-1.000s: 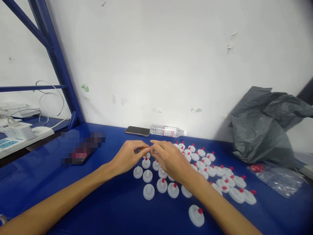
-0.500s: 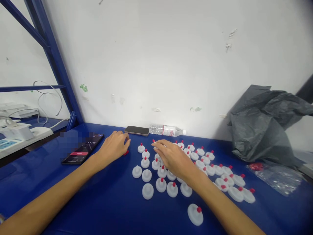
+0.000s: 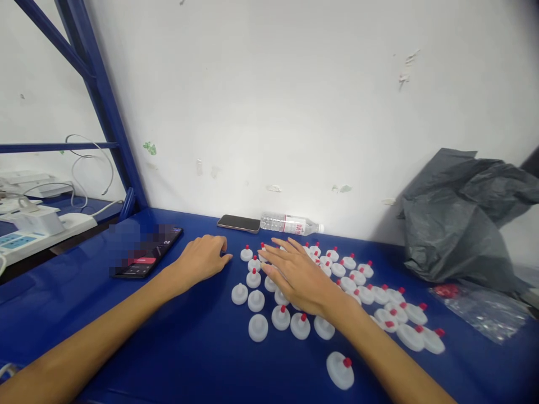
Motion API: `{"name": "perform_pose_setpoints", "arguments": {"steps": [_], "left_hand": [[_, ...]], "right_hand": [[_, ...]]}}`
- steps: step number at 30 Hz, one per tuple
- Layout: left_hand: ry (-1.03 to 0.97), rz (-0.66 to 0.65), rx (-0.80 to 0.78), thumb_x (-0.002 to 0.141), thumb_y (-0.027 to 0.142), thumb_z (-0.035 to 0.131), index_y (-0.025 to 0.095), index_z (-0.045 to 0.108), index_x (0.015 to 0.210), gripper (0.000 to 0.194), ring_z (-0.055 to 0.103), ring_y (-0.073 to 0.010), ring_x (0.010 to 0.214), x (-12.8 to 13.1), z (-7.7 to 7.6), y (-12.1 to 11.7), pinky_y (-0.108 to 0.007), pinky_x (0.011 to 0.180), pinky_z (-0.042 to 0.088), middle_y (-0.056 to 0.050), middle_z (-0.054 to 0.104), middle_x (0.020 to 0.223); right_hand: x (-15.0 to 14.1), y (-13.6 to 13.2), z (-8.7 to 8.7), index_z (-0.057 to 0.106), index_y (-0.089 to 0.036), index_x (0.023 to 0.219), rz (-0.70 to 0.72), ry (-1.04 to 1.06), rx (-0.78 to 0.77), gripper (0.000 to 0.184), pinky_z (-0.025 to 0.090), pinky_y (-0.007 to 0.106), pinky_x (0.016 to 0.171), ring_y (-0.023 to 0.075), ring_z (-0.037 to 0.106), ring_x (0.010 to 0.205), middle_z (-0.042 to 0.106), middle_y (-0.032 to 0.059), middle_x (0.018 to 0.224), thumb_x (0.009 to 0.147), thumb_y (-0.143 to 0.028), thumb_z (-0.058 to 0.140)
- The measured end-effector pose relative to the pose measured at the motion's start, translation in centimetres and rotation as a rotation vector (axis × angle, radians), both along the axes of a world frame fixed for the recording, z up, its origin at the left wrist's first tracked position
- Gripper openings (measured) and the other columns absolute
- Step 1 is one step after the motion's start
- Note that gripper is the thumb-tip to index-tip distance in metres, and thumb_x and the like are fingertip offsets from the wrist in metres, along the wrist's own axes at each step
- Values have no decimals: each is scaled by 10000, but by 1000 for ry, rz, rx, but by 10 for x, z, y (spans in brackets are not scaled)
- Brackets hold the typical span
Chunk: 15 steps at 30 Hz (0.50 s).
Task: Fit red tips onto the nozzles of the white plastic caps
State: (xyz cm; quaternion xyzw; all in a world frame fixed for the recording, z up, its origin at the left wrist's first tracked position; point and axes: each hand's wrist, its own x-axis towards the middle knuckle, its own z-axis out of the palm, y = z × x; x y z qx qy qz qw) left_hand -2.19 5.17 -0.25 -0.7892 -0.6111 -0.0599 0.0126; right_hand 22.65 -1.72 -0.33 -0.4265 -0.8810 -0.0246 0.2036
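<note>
My left hand (image 3: 204, 258) rests low over the blue table, fingers curled downward and thumb to the right. Whatever lies under its fingertips is hidden. My right hand (image 3: 298, 275) hovers over or touches a group of white disc-shaped nozzle lids, its fingers spread flat. Many of these lids carry a small red tip cap; one such lid (image 3: 340, 371) lies apart near the front. Bare of a red cap are a white lid (image 3: 258, 329) and two others just behind it. My right hand and forearm cover part of the group.
A phone with a lit screen (image 3: 147, 255) lies left of my left hand. Along the wall are a dark phone (image 3: 238, 223) and a water bottle (image 3: 290, 224) on its side. A grey plastic bag (image 3: 467, 219) and a clear bag (image 3: 484, 314) with red pieces sit right.
My left hand has shifted slightly down and right, covering the red pieces that showed beside its fingertips. My right hand's fingers have spread wider. The whole view has shifted a little.
</note>
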Motion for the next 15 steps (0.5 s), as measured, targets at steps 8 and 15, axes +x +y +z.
{"name": "perform_pose_setpoints", "arguments": {"steps": [8,15], "left_hand": [[8,-2,-20,852,362,575,216,677,936,197,678,-283,860,2,-1,0,-329,681,462,-106,729,967],[-6,-15,-35,862,302,559,220,676,864,143,670,-260,832,4,0,-1,-303,646,422,-96,728,948]], "right_hand": [[1,-2,2,559,-234,1393,-43,-70,-160,517,176,592,1209,298,344,1458,574,68,1448,1070,-445,215],[2,1,-2,593,-254,1355,-51,-76,-94,502,204,601,1186,294,403,1420,611,74,1402,1070,-445,227]]}}
